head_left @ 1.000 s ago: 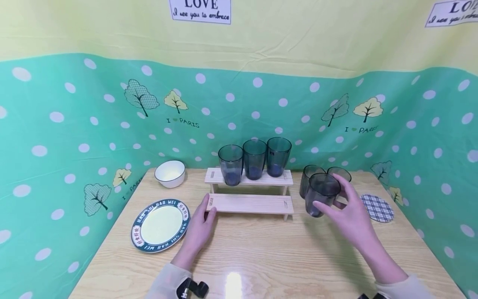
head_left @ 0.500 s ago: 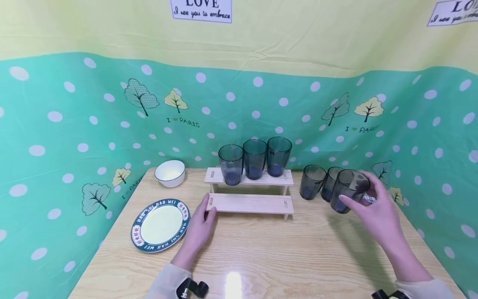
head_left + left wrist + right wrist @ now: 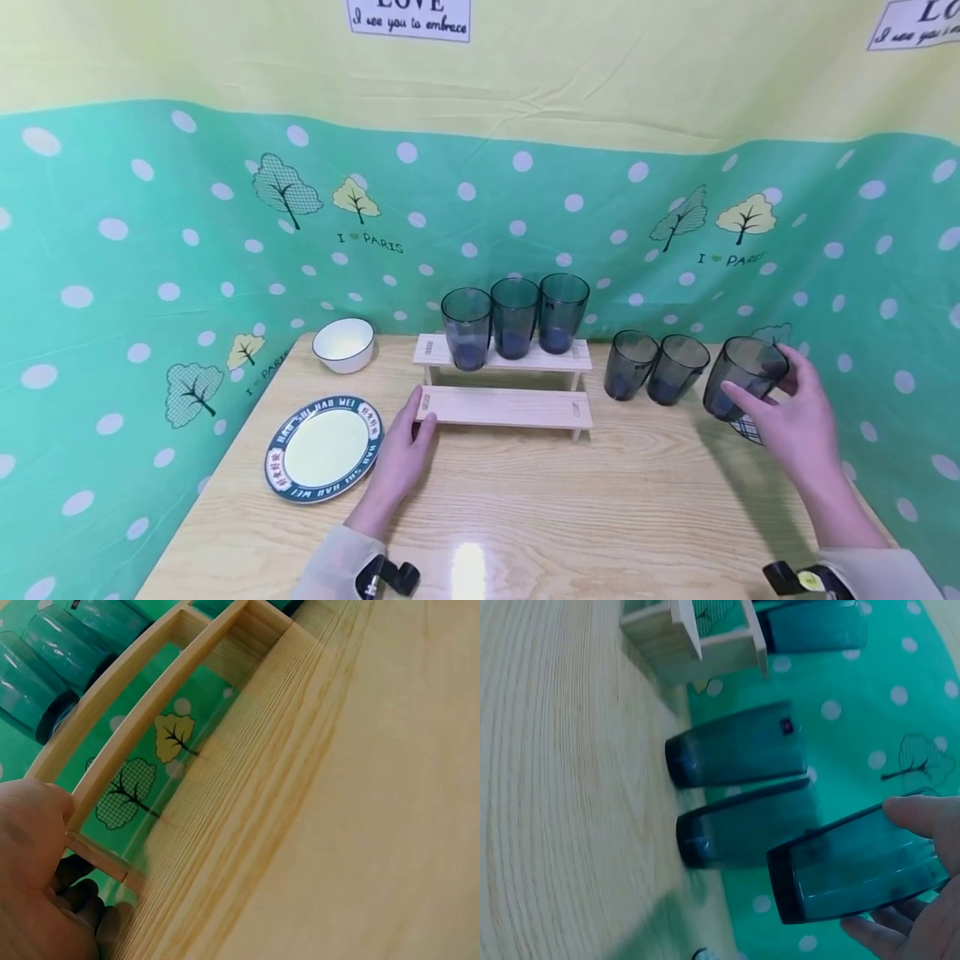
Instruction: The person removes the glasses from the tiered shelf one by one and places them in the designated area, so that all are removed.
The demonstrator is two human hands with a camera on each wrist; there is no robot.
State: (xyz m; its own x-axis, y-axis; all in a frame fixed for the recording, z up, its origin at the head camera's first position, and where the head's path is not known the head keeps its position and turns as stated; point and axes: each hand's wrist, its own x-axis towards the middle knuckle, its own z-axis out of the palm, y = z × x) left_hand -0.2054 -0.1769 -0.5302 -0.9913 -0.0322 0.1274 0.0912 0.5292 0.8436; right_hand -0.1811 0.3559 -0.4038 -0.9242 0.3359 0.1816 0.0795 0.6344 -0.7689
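Note:
My right hand (image 3: 806, 417) holds a dark tinted drinking glass (image 3: 738, 379) round its side, thumb on the near side and fingers on the far side. The right wrist view shows this glass (image 3: 855, 862) raised off the table and tilted. Beneath it in the head view, a round checked mat (image 3: 746, 428) is mostly covered. To its left two similar glasses (image 3: 630, 367) stand on the table. My left hand (image 3: 401, 458) grips the left end of a two-step wooden rack (image 3: 502, 407); its fingers are partly hidden behind that end (image 3: 97, 855). Three tinted glasses (image 3: 514, 321) stand on the rack's upper step.
A white bowl (image 3: 343, 346) sits at the back left of the wooden table (image 3: 540, 508). In front of it lies a plate with a dark green lettered rim (image 3: 281, 442), close to my left forearm. A dotted green and yellow cloth (image 3: 480, 208) hangs behind and beside the table.
My right hand has carried its glass rightward, from in front of the two standing glasses to over the checked mat. The left hand stays at the rack's end.

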